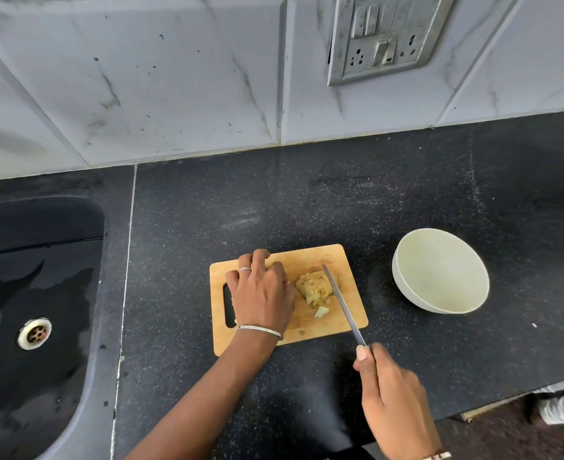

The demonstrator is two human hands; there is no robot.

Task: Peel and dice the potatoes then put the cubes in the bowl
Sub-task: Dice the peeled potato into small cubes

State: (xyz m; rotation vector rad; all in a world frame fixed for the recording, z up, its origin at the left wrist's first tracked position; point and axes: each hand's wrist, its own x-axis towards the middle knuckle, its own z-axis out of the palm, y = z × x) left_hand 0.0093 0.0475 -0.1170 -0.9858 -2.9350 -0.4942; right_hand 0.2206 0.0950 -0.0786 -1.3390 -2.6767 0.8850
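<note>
Potato (315, 288): one peeled, pale block lies near the middle of the wooden cutting board (350, 257), just below the centre of the frame. It is already scored into strips. One loose cube (321, 312) sits on the board just below it.

The right hand (390, 393), at the lower right, grips the handle of the knife (342, 302). The blade runs up and to the left, with its tip over the potato's right side. The left hand (262, 293) rests on the board with its fingers curled, tight against the potato's left edge. I cannot tell whether it actually pinches the potato or only lies beside it.

The step in hand looks like the cross-cuts that turn the strips into cubes. To do it well, the left hand's fingertips should stay tucked back from the blade and press the strips together so they do not splay. The knife should come straight down in even steps across the strips, starting from the right end. The block is wet and cut through, so it will likely slide or fall apart if it is loosely held.

Counted: one potato block, one loose cube, one knife, one board and two hands. There is one white bowl (407, 293) to the right of the board on the dark desk (307, 200), with no cubes showing inside. One sink (41, 227) is at the left edge.
</note>
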